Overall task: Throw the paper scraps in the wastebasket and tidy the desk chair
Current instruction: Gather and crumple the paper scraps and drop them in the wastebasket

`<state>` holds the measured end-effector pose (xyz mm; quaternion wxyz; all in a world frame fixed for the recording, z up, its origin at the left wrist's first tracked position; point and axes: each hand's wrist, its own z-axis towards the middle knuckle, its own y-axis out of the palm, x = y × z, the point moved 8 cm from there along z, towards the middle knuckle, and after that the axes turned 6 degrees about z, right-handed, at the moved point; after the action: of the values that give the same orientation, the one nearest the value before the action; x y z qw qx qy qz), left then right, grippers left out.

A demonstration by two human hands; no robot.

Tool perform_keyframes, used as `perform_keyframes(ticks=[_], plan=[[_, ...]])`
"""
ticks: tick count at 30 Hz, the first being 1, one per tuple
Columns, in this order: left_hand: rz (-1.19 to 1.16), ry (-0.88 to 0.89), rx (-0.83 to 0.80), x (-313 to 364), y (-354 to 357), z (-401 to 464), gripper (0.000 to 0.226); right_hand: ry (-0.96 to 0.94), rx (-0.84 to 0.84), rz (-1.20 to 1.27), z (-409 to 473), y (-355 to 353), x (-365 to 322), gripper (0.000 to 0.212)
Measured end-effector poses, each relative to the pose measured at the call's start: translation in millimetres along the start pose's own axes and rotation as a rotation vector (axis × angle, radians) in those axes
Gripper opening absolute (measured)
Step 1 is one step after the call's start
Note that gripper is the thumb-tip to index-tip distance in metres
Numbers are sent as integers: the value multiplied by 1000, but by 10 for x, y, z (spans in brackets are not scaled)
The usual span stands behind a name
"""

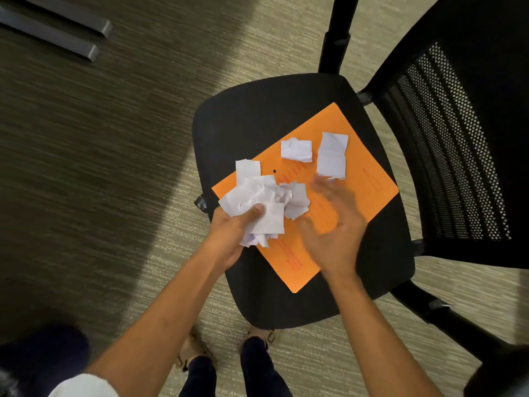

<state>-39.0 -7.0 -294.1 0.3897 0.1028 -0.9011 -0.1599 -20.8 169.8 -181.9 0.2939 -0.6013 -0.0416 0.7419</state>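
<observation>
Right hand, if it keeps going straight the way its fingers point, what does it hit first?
Probably the tall white paper scrap lying on the orange folder. The right hand is open and motion-blurred, fingertips just short of that scrap's near edge; its height above the folder is unclear.

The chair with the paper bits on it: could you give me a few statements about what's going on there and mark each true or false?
1. The left hand grips a bunch of white scraps. True.
2. The orange folder lies on the floor. False: it lies on the chair seat.
3. Two scraps lie loose on the folder. True.
4. The right hand holds a scrap. False: it is open and holds nothing.
</observation>
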Motion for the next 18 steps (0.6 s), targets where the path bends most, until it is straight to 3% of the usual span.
perform_keyframes(ticks=[4,6,12,18], plan=[[13,25,29,120,-138,38,28,629,440,29,291,-324,810,42],[19,27,33,160,-159,41,30,853,458,-31,347,-333,1160,59],[22,26,35,210,-114,56,30,872,136,-347,645,-212,1437,90],[28,32,83,242,-166,97,31,920,232,-422,466,-362,1318,92]])
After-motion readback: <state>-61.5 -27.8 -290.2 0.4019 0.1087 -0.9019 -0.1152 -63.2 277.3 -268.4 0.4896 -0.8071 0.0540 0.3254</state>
